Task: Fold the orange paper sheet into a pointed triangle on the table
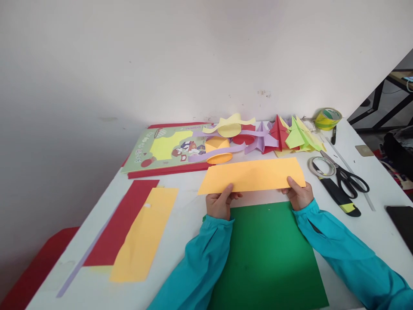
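Both my hands hold up a strip of orange paper (pixel 251 174) by its lower edge. My left hand (pixel 221 204) pinches it left of the middle, thumb on top; my right hand (pixel 299 196) grips it near the right end, thumb on top as well. The strip lies roughly level, its near edge above a green paper sheet (pixel 267 254) on the table. Left of my hands, another orange paper strip (pixel 151 228) overlaps a red paper piece (pixel 124 224), with a thin purple strip (pixel 87 258) beside them.
Folded paper planes (pixel 279 135) and paper rings with strips (pixel 222 146) stand by the wall, next to a printed paper pack (pixel 161 150). To the right lie scissors (pixel 346 178), a box cutter (pixel 338 198), a tape roll (pixel 322 167), yellow-green tape (pixel 327 118) and a black object (pixel 402 224).
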Available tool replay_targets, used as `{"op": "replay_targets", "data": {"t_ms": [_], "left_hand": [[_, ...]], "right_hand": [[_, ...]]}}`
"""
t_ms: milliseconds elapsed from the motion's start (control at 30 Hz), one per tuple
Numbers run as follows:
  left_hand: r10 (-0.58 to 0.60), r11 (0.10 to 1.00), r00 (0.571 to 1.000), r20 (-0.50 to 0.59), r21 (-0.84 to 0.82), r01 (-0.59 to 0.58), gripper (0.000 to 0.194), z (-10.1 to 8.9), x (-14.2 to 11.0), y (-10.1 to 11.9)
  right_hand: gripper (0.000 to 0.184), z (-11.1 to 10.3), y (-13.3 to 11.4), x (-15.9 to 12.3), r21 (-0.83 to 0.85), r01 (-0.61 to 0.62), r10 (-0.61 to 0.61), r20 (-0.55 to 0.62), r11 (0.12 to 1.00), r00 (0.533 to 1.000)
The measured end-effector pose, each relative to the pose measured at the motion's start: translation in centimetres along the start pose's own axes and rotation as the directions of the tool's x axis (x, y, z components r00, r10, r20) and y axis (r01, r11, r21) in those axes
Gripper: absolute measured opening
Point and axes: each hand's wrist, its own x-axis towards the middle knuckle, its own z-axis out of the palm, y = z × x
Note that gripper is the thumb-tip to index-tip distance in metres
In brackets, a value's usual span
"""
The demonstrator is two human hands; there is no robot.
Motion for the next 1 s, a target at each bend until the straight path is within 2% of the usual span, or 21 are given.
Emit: {"op": "replay_targets", "data": {"t_ms": [167,333,600,700,1000], "left_hand": [[0.052,0.999,0.993,-0.103,0.015,-0.051,0.030,-0.7,0.7,0.7],[0.125,0.992,0.969,-0.214,0.032,-0.121,0.031,-1.3,1.2,1.4],[0.158,0.987,0.977,-0.146,0.060,-0.150,0.025,-1.8,1.1,2.0],[0.150,0.986,0.986,-0.078,0.087,-0.143,0.029,-2.1,1.2,2.0],[0.137,0.989,0.991,-0.005,0.048,-0.137,0.029,-2.3,1.2,2.9]], "right_hand": [[0.032,0.0,-0.3,0.0,-0.014,0.027,-0.027,0.005,1.000,1.000],[0.031,-0.3,-0.6,0.4,-0.031,0.072,-0.072,-0.006,0.997,0.997],[0.031,-1.1,-1.4,1.3,-0.030,0.159,-0.161,-0.044,0.987,0.986],[0.028,-1.5,-1.6,1.5,-0.048,0.190,-0.192,-0.040,0.981,0.980],[0.030,-2.6,-2.4,2.8,-0.045,0.172,-0.173,-0.017,0.984,0.985]]}}
